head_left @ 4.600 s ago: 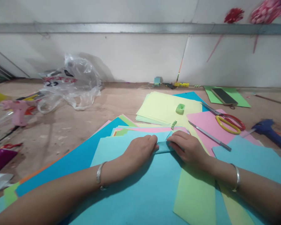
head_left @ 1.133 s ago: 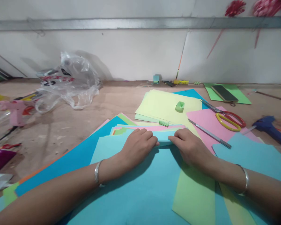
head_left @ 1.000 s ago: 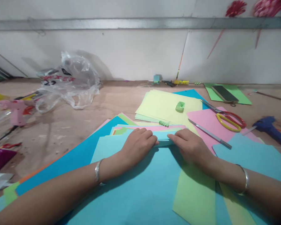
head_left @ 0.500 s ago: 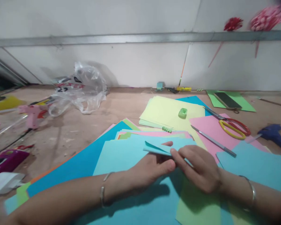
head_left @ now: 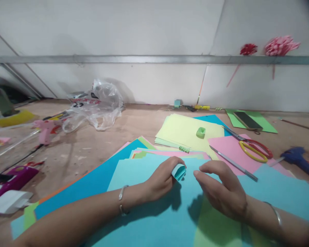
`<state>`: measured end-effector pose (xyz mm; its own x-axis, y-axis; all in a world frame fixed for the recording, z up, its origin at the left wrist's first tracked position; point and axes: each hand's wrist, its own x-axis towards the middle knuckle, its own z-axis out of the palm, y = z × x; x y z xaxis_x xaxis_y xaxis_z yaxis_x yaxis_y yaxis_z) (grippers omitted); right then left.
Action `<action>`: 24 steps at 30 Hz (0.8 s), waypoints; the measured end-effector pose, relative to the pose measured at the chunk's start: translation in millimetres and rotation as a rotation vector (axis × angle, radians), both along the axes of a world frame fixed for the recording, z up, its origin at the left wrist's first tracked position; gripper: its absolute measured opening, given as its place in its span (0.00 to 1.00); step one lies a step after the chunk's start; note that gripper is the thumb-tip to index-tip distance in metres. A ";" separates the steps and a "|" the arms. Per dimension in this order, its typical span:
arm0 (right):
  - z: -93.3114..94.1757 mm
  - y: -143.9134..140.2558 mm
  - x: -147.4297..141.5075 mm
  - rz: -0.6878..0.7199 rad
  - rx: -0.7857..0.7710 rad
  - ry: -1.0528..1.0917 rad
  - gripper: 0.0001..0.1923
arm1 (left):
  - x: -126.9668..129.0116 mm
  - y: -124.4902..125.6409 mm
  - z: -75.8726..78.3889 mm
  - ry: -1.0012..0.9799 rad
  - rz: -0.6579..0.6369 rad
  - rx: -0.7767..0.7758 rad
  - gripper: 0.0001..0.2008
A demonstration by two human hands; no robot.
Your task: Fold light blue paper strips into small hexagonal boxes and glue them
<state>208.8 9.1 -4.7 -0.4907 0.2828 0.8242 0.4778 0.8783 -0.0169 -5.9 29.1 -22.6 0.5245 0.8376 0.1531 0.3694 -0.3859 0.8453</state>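
My left hand is closed around a small folded piece of light-blue paper, its hollow end showing toward me. Just to the right, my right hand hovers with thumb and fingers apart, touching nothing. Both are above a light-blue paper sheet that tops a stack of coloured sheets. Beyond them, a green folded paper piece rests on pale-yellow sheets, and a curled green paper strip lies near their front edge.
Scissors, a slim silver cutter and a blue glue gun lie at right, a phone behind them. At left are a plastic bag, a pink glue gun and a tape roll. Paper flowers hang on the wall rail.
My right hand has let go of the folded blue paper and drawn back to the right, its fingers parting. The paper, in my left hand, has turned end-on toward me. The camera view has tilted up.
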 end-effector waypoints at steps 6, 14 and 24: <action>8.8 -0.9 -1.0 0.015 0.023 -0.063 0.15 | -1.0 -3.0 6.4 0.104 -0.126 0.115 0.11; 14.3 2.6 -1.8 0.105 -0.019 -0.204 0.08 | -3.9 -0.9 -5.3 0.204 -0.177 0.264 0.10; 16.6 8.9 6.5 0.167 -0.401 -0.042 0.07 | -3.6 0.1 4.0 0.064 -0.350 0.118 0.24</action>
<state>215.3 18.1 11.9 -0.5877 0.4904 0.6435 0.3378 0.8714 -0.3557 -9.5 29.2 -18.6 0.7873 0.5846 0.1960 0.2485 -0.5918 0.7668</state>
